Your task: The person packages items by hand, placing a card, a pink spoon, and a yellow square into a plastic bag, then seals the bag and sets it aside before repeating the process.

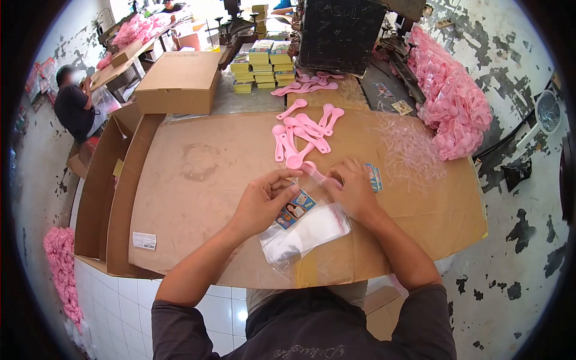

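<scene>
My left hand [267, 201] is closed, thumb and fingers pinching by a blue printed card [296, 210], which lies partly over a stack of clear plastic bags [309, 236]. My right hand [355, 189] has its fingers curled at the end of a pink spoon [321, 178] that seems to be inside clear film. The other end of this spoon is near my left fingertips. Several loose pink spoons [305, 129] lie in a pile just beyond my hands. Beside my right hand, more blue cards [374, 177] are partly hidden by it.
A closed cardboard box [179, 75] stands at the back left, beside stacks of cards [262, 57]. An open carton [102, 180] borders the cardboard tabletop [198, 198]. Pink clear strips [414, 147] and a big bag of spoons [450, 99] lie right. A person [76, 105] sits far left.
</scene>
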The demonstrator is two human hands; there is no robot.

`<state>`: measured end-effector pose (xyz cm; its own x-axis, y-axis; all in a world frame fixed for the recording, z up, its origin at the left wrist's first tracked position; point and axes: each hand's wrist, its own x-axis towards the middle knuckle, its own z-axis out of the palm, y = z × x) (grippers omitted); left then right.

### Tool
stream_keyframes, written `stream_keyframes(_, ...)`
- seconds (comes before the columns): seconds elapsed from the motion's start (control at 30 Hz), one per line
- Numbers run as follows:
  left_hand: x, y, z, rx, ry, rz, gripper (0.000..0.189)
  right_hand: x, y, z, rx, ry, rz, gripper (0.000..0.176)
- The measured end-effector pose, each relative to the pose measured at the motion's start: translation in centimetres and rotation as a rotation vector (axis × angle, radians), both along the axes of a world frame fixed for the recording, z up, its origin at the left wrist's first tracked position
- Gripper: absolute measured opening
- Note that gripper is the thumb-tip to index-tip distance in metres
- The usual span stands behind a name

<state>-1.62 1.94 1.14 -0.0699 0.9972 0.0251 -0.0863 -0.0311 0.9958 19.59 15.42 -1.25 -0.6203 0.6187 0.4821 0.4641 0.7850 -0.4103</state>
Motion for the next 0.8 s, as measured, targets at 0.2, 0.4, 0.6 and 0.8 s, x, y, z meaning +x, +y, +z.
stream_keyframes(0.2, -0.1, 0.0, 0.2, 0.020, 0.030, 0.026, 0.036, 2.9, 0.1, 2.7, -0.730, 0.378, 0.151, 0.016)
stream_keyframes(0.4, 0.1, -0.2, 0.1, 0.003, 0.064, -0.047, 0.033, 3.1, -0.4, 3.5, -0.631, 0.274, 0.358, 0.013)
stream_keyframes(0.6, 0.6, -0.3, -0.1, -0.067, 0.109, -0.132, 0.030, 3.1, -0.6, 4.4, -0.434, 0.054, 0.425, 0.020)
stream_keyframes(0.8, 1.6, -0.7, -0.5, 0.019, 0.032, -0.240, 0.033, 0.4, -4.8, 5.0, -1.009, 0.487, 0.741, 0.047)
